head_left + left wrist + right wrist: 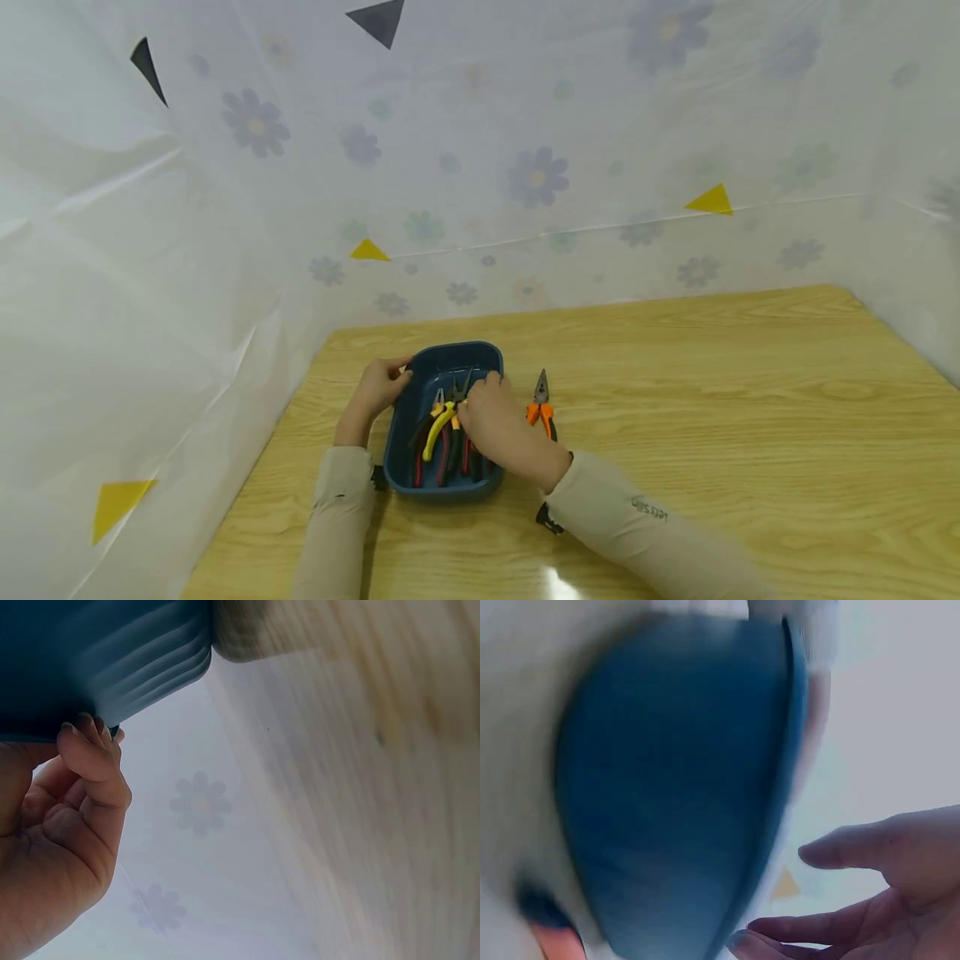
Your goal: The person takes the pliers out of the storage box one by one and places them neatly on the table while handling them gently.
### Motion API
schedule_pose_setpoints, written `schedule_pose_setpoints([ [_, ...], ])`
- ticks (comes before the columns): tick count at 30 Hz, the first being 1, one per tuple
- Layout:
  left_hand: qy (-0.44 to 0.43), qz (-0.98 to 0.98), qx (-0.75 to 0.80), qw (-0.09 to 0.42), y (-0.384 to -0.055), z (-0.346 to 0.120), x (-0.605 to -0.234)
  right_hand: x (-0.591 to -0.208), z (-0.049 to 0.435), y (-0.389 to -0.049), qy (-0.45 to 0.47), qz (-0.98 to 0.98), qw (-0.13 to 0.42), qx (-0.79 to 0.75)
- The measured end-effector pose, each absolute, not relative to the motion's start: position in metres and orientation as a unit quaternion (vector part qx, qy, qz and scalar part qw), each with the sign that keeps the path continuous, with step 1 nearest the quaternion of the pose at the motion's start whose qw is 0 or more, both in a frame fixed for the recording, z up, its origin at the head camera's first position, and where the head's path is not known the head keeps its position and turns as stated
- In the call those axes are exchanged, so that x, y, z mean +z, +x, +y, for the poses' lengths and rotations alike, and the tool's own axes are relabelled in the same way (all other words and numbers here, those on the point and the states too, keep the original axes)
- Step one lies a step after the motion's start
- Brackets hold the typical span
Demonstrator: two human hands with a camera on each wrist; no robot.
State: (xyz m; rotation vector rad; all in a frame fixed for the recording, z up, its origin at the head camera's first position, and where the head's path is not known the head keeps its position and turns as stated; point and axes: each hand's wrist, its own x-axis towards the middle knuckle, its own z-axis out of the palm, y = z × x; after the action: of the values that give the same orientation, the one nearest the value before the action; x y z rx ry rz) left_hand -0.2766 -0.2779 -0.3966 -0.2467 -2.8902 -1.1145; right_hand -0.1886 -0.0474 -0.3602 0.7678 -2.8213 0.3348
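Note:
A deep blue plastic bin (442, 493) with rounded corners stands on the table. Inside lie several pliers, among them yellow-handled pliers (435, 435) and others with red-and-black handles. My left hand (378, 387) pinches the bin's rim at its far left; the left wrist view shows the fingertips (88, 739) against the ribbed blue wall. Over the bin's right side is my right hand (501, 421), hiding part of the tools. In the right wrist view its thumb and fingers are spread apart, with nothing between them. Orange-handled long-nose pliers (541, 406) lie on the table beside the bin.
The wood-grain table (712, 417) extends to the right of the bin. White flower-printed sheeting (465, 150) hangs behind the table and along its sides, with yellow and black triangles on it.

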Motion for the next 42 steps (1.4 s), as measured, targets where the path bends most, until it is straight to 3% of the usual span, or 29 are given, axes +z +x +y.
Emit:
schedule_pose_setpoints([
  [3, -0.084, -0.929, -0.358, 0.023, -0.276, -0.278, -0.396, -0.367, -0.063, -0.187, 0.248, -0.952, 0.057, 0.168],
  [8, -0.085, -0.93, -0.358, 0.03, -0.276, -0.277, -0.396, -0.377, -0.084, -0.18, 0.227, -0.969, 0.038, 0.091],
  [18, -0.078, -0.932, -0.354, 0.023, -0.274, -0.279, -0.395, -0.384, -0.111, -0.184, 0.129, -0.989, -0.056, 0.038],
  [36, -0.068, -0.93, -0.36, 0.004, -0.271, -0.282, -0.396, -0.391, -0.12, -0.189, 0.151, -0.986, -0.07, 0.024],
  [42, -0.07, -0.931, -0.357, 0.007, -0.27, -0.283, -0.396, -0.396, -0.127, -0.187, 0.146, -0.988, -0.053, -0.002],
])
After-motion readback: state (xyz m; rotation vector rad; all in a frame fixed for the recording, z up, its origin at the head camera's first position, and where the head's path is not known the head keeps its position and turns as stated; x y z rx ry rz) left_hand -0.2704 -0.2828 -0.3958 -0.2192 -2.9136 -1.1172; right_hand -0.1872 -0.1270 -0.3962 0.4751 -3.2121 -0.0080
